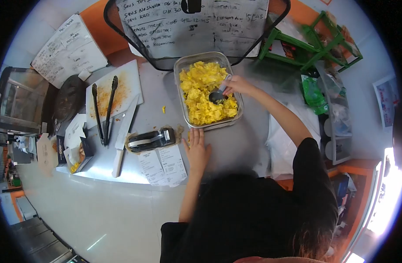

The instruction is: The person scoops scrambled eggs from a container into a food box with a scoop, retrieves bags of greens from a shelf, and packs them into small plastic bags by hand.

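My right hand (234,86) grips the handle of a dark grey scoop (216,97), whose bowl rests in yellow scrambled-egg-like food (201,94). That food fills much of a clear rectangular container (180,105) on the metal table. Below the container's near edge, my left hand (197,147) lies on the tabletop with its fingers spread and nothing in it. A black tape dispenser (152,140) stands to the left of that hand, with printed receipts (163,165) just in front of it.
Left of the container are a stained cutting board (126,81), black tongs (105,109), a knife (125,129) and an open food box (78,158). Green racks (293,41) stand at the back right, above white plastic bags (293,144). A whiteboard (192,30) is behind.
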`<state>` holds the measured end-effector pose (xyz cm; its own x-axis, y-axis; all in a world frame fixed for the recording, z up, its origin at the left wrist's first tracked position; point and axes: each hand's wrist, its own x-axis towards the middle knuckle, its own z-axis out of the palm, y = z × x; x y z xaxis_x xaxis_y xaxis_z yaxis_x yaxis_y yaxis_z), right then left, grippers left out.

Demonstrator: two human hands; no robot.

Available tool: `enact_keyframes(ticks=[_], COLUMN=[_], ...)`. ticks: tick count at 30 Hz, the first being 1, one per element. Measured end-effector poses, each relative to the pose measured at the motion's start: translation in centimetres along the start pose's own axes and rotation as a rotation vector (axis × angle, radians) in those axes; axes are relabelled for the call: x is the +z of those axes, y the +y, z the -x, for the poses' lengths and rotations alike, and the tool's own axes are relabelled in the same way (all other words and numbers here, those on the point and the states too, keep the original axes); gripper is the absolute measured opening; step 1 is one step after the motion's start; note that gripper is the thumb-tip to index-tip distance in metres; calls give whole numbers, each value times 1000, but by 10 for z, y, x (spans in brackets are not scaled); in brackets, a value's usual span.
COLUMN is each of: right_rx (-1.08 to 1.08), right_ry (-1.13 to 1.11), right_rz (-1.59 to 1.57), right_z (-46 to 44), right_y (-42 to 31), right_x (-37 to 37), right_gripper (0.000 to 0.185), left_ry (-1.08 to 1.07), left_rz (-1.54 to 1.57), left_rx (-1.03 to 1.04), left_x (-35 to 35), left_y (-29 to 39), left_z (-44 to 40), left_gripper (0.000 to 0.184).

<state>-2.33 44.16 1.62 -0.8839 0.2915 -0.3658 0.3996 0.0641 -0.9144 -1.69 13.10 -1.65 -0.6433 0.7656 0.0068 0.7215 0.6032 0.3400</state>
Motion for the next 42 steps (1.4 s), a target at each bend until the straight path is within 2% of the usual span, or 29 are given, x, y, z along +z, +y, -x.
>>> enact_keyframes(ticks=[2,5,8,11,14,17,20,23,26,28,33,36,38,40,42], right_rx=[-124,-363,-720,-258,-141,-102,-121,-199,-151,-146,-137,-123,-112,-152,-247], right_ry=[123,165,95,-68,-61,39,41,33,89,70,-184,-348,-460,-515,-555], right_rz=[180,568,727,136,-121,-334,-457,-517,-537,-537,-497,-527,-587,-479,-262], right_z=[3,10,13,9,-5,-1,4,9,24,34,16,-14,-38,-56,-84], right_y=[-8,-10,-7,-5,6,1,-3,-17,-52,-84,-148,-174,-184,-200,-197], right_x=[-1,11,29,31,21,12,3,1,19,42,137,215,281,355,434], right_gripper=[33,33,33,31,30,31,34,32,32,31,30,31,31,32,31], left_ry=[-2,-19,-19,-11,-3,-8,-12,-5,-8,27,110,281,394,505,625], left_rz=[-2,33,37,31,44,49,64,80,148,283,707,786,935,1036,999], left_rx=[5,-9,-11,-9,-6,-4,-2,3,49,115,-9,-186,-443,-648,-744], left_x=[-4,-7,-7,-4,-3,-2,-5,-7,-11,-21,-81,-117,-130,-134,-161], left_y=[-4,2,-1,-3,-1,-3,-2,2,-3,-12,-25,-57,-92,-141,-188], left_z=[-3,1,-3,-2,-2,-4,-2,-4,-6,-6,25,50,74,100,120], left_gripper=[73,72,72,72,72,73,74,72,66,60,29,18,16,17,17])
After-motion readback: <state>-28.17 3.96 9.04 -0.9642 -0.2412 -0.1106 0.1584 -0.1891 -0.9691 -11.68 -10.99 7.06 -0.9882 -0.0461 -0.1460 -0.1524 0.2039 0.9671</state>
